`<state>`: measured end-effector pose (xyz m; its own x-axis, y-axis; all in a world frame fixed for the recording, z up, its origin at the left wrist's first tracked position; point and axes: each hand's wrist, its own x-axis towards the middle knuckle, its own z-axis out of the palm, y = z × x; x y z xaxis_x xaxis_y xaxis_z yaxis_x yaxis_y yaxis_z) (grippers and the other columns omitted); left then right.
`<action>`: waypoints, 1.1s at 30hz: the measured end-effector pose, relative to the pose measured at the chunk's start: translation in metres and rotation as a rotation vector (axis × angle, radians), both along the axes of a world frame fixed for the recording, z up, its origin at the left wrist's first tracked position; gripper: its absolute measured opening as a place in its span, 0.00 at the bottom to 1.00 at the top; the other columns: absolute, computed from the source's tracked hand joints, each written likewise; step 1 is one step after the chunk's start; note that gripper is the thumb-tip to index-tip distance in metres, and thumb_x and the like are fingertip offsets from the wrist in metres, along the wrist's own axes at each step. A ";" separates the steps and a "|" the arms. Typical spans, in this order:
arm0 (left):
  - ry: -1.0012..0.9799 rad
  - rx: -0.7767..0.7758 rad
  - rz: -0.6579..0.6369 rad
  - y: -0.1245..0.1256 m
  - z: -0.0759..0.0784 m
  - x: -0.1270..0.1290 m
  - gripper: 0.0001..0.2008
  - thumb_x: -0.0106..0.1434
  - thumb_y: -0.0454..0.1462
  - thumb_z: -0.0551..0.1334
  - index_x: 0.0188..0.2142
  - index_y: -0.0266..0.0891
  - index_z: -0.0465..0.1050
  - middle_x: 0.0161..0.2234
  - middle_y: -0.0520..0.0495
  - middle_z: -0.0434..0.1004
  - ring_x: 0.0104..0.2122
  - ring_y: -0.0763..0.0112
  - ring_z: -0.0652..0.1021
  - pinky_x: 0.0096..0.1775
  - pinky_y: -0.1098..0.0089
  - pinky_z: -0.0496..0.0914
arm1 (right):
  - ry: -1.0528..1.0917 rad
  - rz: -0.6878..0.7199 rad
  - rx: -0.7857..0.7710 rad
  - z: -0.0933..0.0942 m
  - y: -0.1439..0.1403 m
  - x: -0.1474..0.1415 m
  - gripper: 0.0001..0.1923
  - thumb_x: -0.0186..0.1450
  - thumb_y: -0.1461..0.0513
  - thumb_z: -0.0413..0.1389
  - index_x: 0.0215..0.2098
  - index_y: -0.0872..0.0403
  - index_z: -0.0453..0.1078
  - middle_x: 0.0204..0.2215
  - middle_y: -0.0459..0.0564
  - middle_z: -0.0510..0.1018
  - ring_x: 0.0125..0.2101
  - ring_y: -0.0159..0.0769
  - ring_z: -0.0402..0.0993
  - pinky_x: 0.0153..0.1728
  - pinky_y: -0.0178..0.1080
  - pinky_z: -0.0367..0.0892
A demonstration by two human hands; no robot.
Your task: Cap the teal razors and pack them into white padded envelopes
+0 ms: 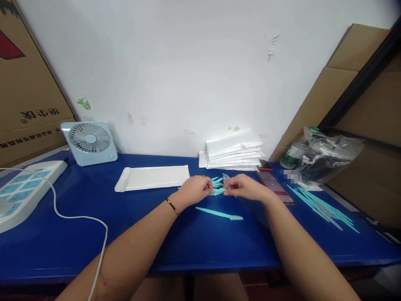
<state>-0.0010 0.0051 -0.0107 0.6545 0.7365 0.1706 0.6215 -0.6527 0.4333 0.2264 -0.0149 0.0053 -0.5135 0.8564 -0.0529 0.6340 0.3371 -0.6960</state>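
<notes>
Two hands meet near the middle of the blue surface [194,242], each pinching the same small teal plastic piece [218,192] between them. The left hand [194,189] is closed on its left end, with a ring on one finger and a thin bracelet [172,206] at the wrist; the right hand [244,187] is closed on its right end. Just beyond the fingers lies a little cluster of teal pieces [217,181], touching or nearly touching the held one. Nearer, just below the hands, a single long teal stick [219,214] lies flat. To the right, a phone [275,186] rests beside the right wrist, and farther right a bundle of long teal sticks [322,207] fans out near a crumpled clear plastic bag [328,156]. Far from the hands, against the wall, stands a stack of white padded envelopes [233,155]; one white envelope [153,177] lies alone to the left of the hands. At far left sit a small blue desk fan [90,142] and a white power strip [21,192] with its white cable [78,217] trailing toward the near edge.
</notes>
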 end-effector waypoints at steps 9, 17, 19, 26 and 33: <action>0.019 0.046 0.061 0.009 0.006 -0.013 0.16 0.56 0.48 0.62 0.38 0.41 0.72 0.36 0.48 0.75 0.36 0.65 0.74 0.34 0.71 0.63 | -0.079 -0.259 0.159 -0.005 0.013 0.020 0.19 0.55 0.52 0.59 0.39 0.57 0.75 0.27 0.50 0.77 0.26 0.35 0.69 0.28 0.36 0.62; 0.189 -0.077 -0.345 -0.029 0.007 0.007 0.07 0.56 0.42 0.64 0.28 0.41 0.73 0.29 0.50 0.75 0.29 0.69 0.73 0.31 0.70 0.62 | -0.032 -0.137 0.096 0.010 0.002 0.015 0.17 0.60 0.52 0.54 0.35 0.56 0.75 0.29 0.50 0.78 0.29 0.35 0.70 0.31 0.36 0.63; 0.178 -0.049 -0.254 -0.025 0.006 0.007 0.06 0.58 0.40 0.62 0.28 0.40 0.73 0.29 0.49 0.75 0.29 0.69 0.73 0.30 0.70 0.61 | 0.012 -0.066 -0.007 0.012 0.000 0.013 0.20 0.60 0.50 0.53 0.34 0.57 0.75 0.27 0.49 0.77 0.28 0.34 0.70 0.30 0.35 0.64; -0.015 -0.079 0.048 0.001 0.008 -0.010 0.09 0.61 0.41 0.56 0.31 0.39 0.70 0.30 0.48 0.75 0.28 0.69 0.73 0.28 0.71 0.61 | 0.237 -0.051 -0.087 0.006 -0.001 0.003 0.22 0.58 0.50 0.57 0.42 0.57 0.73 0.29 0.51 0.78 0.28 0.34 0.73 0.30 0.36 0.67; -0.153 -0.244 0.043 0.012 0.006 -0.019 0.11 0.59 0.44 0.56 0.32 0.39 0.69 0.28 0.50 0.72 0.26 0.71 0.72 0.26 0.73 0.62 | 0.392 -0.192 0.089 -0.008 0.006 -0.010 0.19 0.56 0.52 0.60 0.40 0.57 0.74 0.27 0.50 0.77 0.28 0.35 0.73 0.28 0.36 0.67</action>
